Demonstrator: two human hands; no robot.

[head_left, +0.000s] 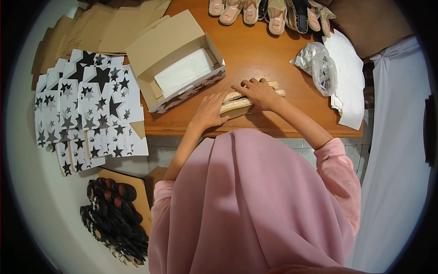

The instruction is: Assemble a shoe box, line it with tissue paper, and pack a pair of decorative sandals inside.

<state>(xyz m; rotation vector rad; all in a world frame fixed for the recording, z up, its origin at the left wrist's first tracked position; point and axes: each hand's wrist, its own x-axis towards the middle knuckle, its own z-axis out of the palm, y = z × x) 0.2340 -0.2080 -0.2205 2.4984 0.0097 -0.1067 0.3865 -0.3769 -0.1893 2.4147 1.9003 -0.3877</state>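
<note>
A pair of espadrille-type shoes (237, 104) with pale woven soles rests on its side near the table's front edge, the soles pressed together. Around the left end, my left hand (211, 108) is closed, thumb low on the near side and fingers over the top. My right hand (260, 94) grips the right part from above with curled fingers. Much of the uppers is hidden under the hands. Just left of the shoes stands an open shoebox (182, 93) with a star-patterned outside, its lid raised and white paper (185, 71) inside.
Flattened star-printed boxes (91, 105) are piled at the left, with brown cardboard (114, 29) behind. Several sandals (277, 20) line the table's (255, 50) far edge. A clear plastic bag (319, 68) lies over white paper sheets (349, 86) at right. Black sandals (116, 210) are at lower left.
</note>
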